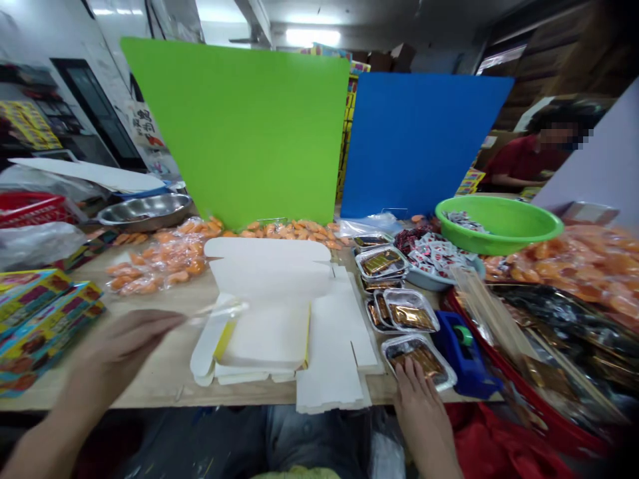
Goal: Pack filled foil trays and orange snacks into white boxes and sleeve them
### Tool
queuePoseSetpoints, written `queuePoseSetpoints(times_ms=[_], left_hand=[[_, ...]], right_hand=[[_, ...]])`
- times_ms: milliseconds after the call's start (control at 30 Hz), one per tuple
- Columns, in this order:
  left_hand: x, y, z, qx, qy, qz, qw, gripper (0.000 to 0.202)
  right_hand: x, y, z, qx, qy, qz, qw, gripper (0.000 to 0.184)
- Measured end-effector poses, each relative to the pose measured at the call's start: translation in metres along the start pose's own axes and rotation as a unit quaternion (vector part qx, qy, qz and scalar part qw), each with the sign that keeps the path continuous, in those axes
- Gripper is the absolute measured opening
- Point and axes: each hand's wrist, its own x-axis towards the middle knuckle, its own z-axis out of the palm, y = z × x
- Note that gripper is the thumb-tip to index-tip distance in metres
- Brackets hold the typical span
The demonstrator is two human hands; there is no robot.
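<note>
Your right hand (424,414) is on a rectangular foil tray (418,361), which sits near the table's front edge under a clear, glossy plastic lid, with a gold-brown packet inside. Your fingers (411,380) rest slightly apart on its near rim, not clamped; your palm is turned down and your wrist runs out of the frame's bottom edge. More lidded trays lie just behind it, and a blue tape dispenser (464,354) sits beside it.

Your left hand (122,349) reaches across the pale wooden table (164,379), blurred, with its fingers together and pointing toward a thin clear plastic strip (217,313). The blur hides whether they grip it. The strip hangs above a folded white card box blank (264,313).
</note>
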Motion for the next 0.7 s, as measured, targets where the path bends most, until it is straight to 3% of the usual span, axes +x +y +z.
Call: queuePoseSetpoints(times_ms=[100,167,267,367,433,533,633,700], left_hand=[[0.028,0.061,0.018,-0.053,-0.037,0.158,0.985,0.033],[0.049,0.079,0.042,-0.057,-0.084,0.212,0.972,0.035],[0.071,0.079,0.08,-0.061,-0.142,0.24,0.958,0.034],[0.078,0.071,0.103,-0.088,-0.177,0.227,0.954,0.031],[0.078,0.067,0.11,-0.128,-0.181,0.223,0.949,0.031],[0.078,0.067,0.114,-0.201,-0.193,0.264,0.923,0.031],[0.081,0.075,0.113,-0.244,-0.195,0.299,0.902,0.03],[0.083,0.081,0.111,-0.237,-0.179,0.282,0.912,0.027]], right_hand=[[-0.01,0.006,-0.002,0.038,0.057,-0.041,0.997,0.036],[-0.018,0.008,-0.003,0.072,0.074,-0.073,0.992,0.038],[-0.026,0.012,-0.009,0.131,0.087,-0.101,0.982,0.046],[-0.022,0.012,-0.024,0.184,0.08,-0.111,0.973,0.052],[-0.009,0.008,-0.039,0.209,0.074,-0.143,0.964,0.051],[0.026,-0.011,-0.061,0.252,0.101,-0.243,0.931,0.045],[0.069,-0.047,-0.077,0.316,0.115,-0.302,0.892,0.041],[0.094,-0.075,-0.08,0.351,0.102,-0.317,0.875,0.042]])
